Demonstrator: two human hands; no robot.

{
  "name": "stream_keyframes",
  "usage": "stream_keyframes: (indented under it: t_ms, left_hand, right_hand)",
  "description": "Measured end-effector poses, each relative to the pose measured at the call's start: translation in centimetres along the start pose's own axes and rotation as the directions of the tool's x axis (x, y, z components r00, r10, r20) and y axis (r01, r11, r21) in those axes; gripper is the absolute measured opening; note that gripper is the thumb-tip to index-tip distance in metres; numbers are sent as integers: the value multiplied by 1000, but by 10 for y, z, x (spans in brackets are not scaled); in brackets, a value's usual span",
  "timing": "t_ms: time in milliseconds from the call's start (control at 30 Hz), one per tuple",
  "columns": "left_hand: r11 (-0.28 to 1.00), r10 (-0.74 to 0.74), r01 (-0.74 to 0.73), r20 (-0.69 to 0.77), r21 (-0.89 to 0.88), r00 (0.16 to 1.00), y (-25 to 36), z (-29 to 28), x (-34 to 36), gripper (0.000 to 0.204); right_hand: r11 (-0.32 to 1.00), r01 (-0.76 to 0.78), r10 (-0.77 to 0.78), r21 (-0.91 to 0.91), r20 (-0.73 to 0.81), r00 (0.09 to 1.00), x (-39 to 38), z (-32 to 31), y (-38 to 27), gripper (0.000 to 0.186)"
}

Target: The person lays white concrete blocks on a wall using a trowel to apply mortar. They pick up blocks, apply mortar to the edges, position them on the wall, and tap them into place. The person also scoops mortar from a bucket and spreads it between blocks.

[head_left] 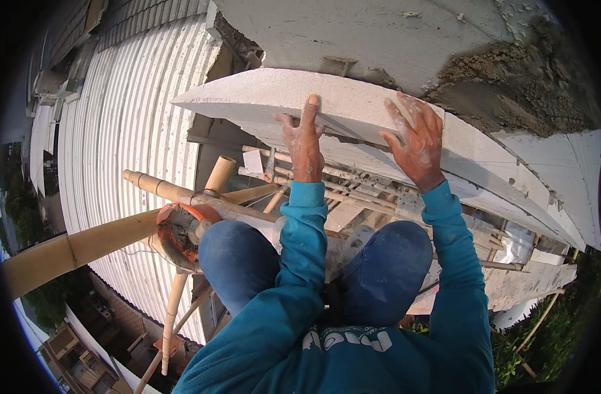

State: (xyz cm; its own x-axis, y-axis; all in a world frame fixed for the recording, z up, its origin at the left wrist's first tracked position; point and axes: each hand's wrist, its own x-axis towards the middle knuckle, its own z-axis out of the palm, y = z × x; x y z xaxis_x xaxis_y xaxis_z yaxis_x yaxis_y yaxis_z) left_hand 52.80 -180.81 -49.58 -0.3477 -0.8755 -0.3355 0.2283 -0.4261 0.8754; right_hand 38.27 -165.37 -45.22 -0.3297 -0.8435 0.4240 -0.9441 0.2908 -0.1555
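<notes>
Block along grey surface: row part-way, by the look

At row's left end, meeting next block at a narrow joint. Judged done: next block in place, rough dark mortar spread on grey surface behind it. Judged remaining: ragged hollows behind block, patchy at best; surface by the hollows unfinished. Fully bedded or not, cannot tell.

Left hand: fingertips on block's near side, some fingers hidden; clamping or only pressing, cannot tell. Right hand: splayed over block near the joint, not wrapped around it.

Farther out: mortar-crusted orange bucket near left knee, among bamboo poles. Beyond, corrugated roof.
</notes>
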Motion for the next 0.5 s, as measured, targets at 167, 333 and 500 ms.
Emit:
stream_keyframes:
  t_ms: [167,333,500]
  left_hand:
    - [999,21,-19,-79,36,997,-5,2,9,131]
    - [997,12,-5,-94,73,995,-19,1,20,128]
    - [997,-20,27,-99,72,995,-9,3,17,130]
  right_hand:
    - [997,30,-32,-73,-27,999,0,3,-4,67]
    - [995,31,-34,-98,-28,999,-1,6,-4,67]
    - [999,16,-18,-31,-57,998,0,1,-8,66]
